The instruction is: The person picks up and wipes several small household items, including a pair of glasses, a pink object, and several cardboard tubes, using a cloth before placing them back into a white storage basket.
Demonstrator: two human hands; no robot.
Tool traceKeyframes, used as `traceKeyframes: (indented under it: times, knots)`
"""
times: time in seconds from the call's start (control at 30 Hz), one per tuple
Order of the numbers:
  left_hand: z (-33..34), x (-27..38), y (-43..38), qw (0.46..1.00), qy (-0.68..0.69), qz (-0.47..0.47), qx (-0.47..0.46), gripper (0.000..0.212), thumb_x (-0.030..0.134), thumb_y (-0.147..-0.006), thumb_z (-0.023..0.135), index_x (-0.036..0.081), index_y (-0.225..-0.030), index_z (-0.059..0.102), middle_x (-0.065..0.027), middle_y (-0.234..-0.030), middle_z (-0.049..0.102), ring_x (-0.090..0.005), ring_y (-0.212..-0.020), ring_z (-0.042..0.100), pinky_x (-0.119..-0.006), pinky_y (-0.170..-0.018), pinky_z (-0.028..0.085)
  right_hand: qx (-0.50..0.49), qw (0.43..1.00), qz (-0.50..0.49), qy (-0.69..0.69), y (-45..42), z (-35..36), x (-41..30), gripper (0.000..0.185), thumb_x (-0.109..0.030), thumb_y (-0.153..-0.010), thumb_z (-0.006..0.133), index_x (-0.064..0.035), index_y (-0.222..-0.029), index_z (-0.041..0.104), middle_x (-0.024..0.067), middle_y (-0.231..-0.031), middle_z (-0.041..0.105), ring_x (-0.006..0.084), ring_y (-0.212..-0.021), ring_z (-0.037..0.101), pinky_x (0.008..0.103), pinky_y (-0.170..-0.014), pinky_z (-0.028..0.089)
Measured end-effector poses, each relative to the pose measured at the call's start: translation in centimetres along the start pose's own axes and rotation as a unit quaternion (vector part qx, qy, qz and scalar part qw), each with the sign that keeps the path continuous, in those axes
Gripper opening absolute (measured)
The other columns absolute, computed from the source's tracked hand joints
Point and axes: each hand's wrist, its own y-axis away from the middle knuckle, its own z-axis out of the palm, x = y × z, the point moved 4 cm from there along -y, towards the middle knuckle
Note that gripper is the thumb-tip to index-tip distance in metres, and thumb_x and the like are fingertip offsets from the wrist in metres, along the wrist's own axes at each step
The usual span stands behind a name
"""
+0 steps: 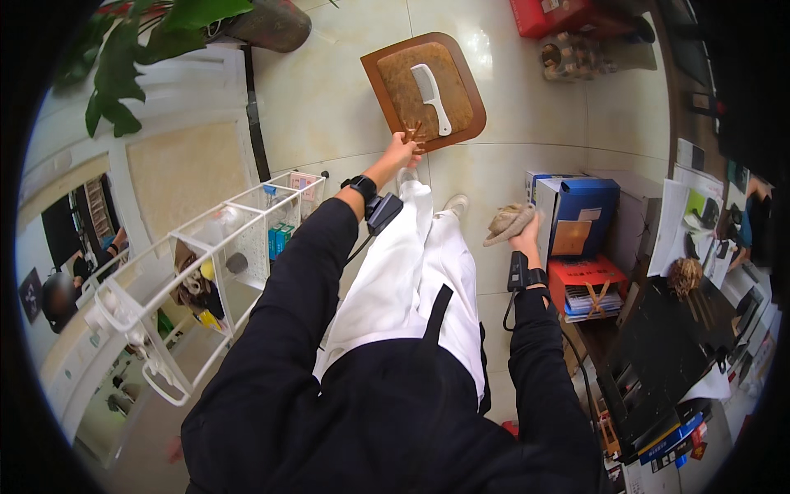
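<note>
My left hand [402,152] reaches forward over the near edge of a brown cushioned stool seat [395,68]. Between its fingers is a small brown pronged thing, apparently a hair claw clip [417,131]. On the seat lies a white plastic comb [430,96] with a handle, just beyond the clip. A bunched beige-grey cloth item [509,223], perhaps a knitted one, is gripped in my right hand [528,238]. That hand is slightly blurred and hovers over the floor beside a blue file box [583,216].
A white wire-frame rolling rack [216,247] with several small goods stands at my left. Leaves of a potted plant [114,92] hang at upper left. To the right are a red box of papers [583,287] and a cluttered black desk [666,346]. Another person's arm [756,197] shows at far right.
</note>
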Motion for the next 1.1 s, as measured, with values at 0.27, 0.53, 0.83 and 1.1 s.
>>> traceKeyframes:
  times: [0.27,0.53,0.83,1.1]
  knots:
    - [0.0,-0.3,-9.6,0.998,0.026,-0.001,0.053,0.028,0.013,-0.082,0.049,0.002,-0.102,0.033,-0.0103,-0.093,0.052,-0.0186,-0.076,0.058,-0.029,-0.059,0.046,0.081,0.976,0.126,-0.158,-3.2,-7.2,3.9,0.055,-0.054,-0.08,0.023,-0.0181,-0.117,0.041,0.0058,-0.125,0.038,0.0305,-0.117,0.032,0.0591,-0.093,0.019]
    - [-0.1,-0.5,-13.8,0.996,0.068,-0.011,0.058,0.027,0.013,-0.083,0.049,0.003,-0.103,0.032,-0.0114,-0.096,0.052,-0.0199,-0.081,0.058,-0.03,-0.064,0.047,0.138,0.973,0.096,-0.161,-2.5,-5.9,3.8,0.055,-0.051,-0.082,0.024,-0.013,-0.12,0.038,0.0093,-0.128,0.035,0.0304,-0.118,0.031,0.0546,-0.097,0.019]
    - [1.2,0.0,-13.4,0.994,0.068,-0.029,0.085,0.039,0.005,-0.078,0.054,-0.001,-0.111,0.035,-0.0107,-0.097,0.048,-0.0164,-0.076,0.056,-0.025,-0.064,0.049,0.167,0.967,0.085,-0.172,-0.8,-1.5,3.7,0.043,-0.046,-0.081,0.036,-0.0129,-0.106,0.048,0.0068,-0.117,0.045,0.0277,-0.109,0.04,0.0481,-0.096,0.027]
    - [1.9,-3.8,-7.1,0.991,0.058,0.027,0.115,0.023,0.008,-0.076,0.052,0.002,-0.097,0.045,-0.0069,-0.076,0.054,-0.015,-0.061,0.057,-0.027,-0.047,0.045,-0.021,0.993,0.118,0.022,1.7,4.0,4.2,0.048,-0.046,-0.083,0.035,-0.0083,-0.11,0.045,0.0096,-0.108,0.05,0.0265,-0.102,0.046,0.0415,-0.09,0.035]
